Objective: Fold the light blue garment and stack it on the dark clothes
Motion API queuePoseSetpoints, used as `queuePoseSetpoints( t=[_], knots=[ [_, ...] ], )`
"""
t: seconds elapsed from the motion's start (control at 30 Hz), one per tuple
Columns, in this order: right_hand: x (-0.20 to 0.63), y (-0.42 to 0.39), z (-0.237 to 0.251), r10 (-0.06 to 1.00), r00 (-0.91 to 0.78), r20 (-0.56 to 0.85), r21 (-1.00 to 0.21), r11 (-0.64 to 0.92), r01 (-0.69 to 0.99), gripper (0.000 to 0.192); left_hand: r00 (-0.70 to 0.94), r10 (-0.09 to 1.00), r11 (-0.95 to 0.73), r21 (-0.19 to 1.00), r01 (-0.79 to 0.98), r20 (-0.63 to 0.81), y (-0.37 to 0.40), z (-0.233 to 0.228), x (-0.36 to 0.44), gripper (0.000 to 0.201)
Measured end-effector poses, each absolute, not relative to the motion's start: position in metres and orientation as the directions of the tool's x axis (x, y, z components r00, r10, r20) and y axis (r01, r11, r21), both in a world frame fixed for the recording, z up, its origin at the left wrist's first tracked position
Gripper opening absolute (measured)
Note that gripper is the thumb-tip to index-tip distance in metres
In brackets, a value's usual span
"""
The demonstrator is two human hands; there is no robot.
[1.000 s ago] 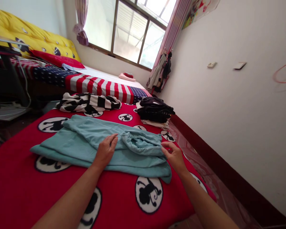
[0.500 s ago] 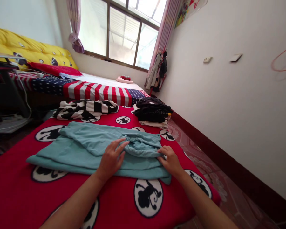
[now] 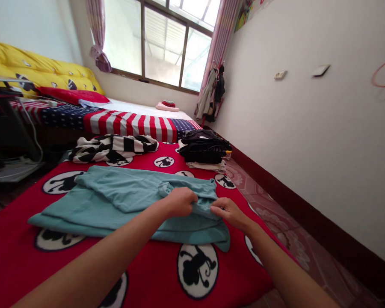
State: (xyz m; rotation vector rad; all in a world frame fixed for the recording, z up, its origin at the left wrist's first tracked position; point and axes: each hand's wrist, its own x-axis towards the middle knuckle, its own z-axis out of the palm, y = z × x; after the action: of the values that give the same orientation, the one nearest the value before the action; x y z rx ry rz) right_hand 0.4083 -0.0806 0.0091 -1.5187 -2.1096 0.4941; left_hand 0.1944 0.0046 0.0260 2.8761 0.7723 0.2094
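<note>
A light teal garment [image 3: 122,188] lies folded over on the red bedspread, its long side running left to right. Its kind is hard to tell; a gathered, elastic-looking edge shows near its right end. My left hand [image 3: 182,201] is closed on the fabric at that gathered part. Just to the right, my right hand [image 3: 226,209] pinches the same edge near the garment's right end. Folds of cloth lie between the two hands, and the left fingertips are partly hidden.
Behind the garment lie a crumpled black-and-white checked cloth [image 3: 112,147] and a stack of dark folded clothes [image 3: 205,147]. The red bedspread [image 3: 147,273] bears black-and-white round figures. Farther back is a bed with a flag-patterned cover [image 3: 131,123]; a white wall [image 3: 291,128] rises at right.
My left hand has moved right along the gathered edge and closed on the fabric; before, its fingers were spread. My right hand stays near the right end, its fingers now more tightly closed.
</note>
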Motion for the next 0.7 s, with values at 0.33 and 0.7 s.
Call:
queuePoseSetpoints(
  t=[0.33, 0.7],
  knots=[
    [0.402, -0.091, 0.000, 0.936, -0.242, 0.256, -0.444, 0.336, 0.831, 0.039, 0.904, 0.405, -0.910, 0.157, 0.384, 0.139, -0.006, 0.026, 0.177, 0.027],
    [0.377, -0.003, -0.004, 0.977, -0.027, 0.212, -0.260, 0.083, 0.962, 0.045, 0.916, 0.391, -0.920, 0.013, 0.392, 0.084, -0.041, -0.006, 0.183, 0.023]
  ],
)
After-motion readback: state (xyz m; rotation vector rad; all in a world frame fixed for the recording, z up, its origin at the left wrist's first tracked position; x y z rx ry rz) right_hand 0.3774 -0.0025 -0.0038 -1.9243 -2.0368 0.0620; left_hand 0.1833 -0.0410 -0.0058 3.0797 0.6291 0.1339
